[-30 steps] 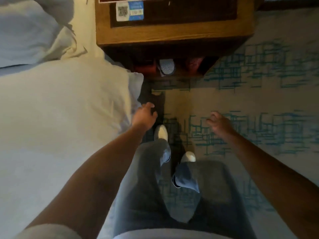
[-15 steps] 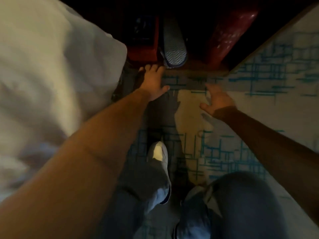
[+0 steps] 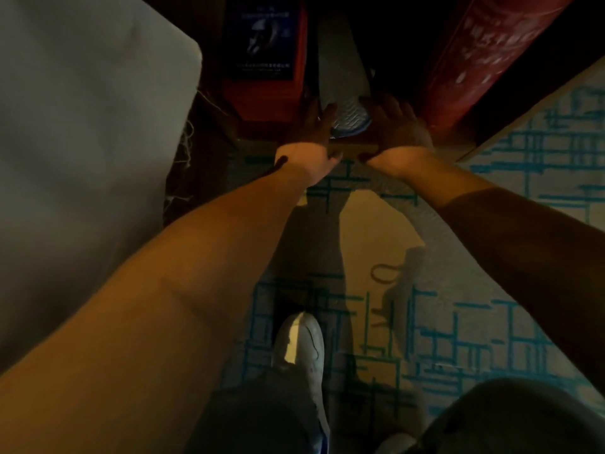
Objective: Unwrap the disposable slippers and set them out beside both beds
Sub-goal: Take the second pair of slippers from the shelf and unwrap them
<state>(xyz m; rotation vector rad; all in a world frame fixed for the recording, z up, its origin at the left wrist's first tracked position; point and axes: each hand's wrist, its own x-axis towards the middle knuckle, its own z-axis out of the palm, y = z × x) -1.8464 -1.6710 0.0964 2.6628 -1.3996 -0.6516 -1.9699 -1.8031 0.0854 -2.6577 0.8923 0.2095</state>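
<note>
- Two hands reach into the dim open shelf (image 3: pixel 353 148) at the upper middle of the frame, one on each side of the wrapped slippers (image 3: pixel 343 83).
- The left hand (image 3: pixel 314 136) lies against the left edge of the slippers, its fingers fairly straight and pointing into the shelf; whether they actually grip is not clear in the shadow.
- The right hand (image 3: pixel 397 131) is at the right edge of the pack, fingers spread and slightly bent over its corner (touching it, as far as the dark allows one to judge).
- The slippers stand on edge in the shelf, a pale grey pack with a patterned sole showing at the near end, between a red box (image 3: pixel 265 57) on the left and a red cylinder (image 3: pixel 484 57) leaning up toward the upper right.
- The red box carries a dark blue label with small print, too blurred to read.
- A bed (image 3: pixel 82 126) with pale covers fills the upper left of the frame.
- The carpet (image 3: pixel 491 322), cream with teal line patterns, covers the lower right.
- A light shoe (image 3: pixel 299 342) stands on the carpet at the lower middle, below the left forearm.
</note>
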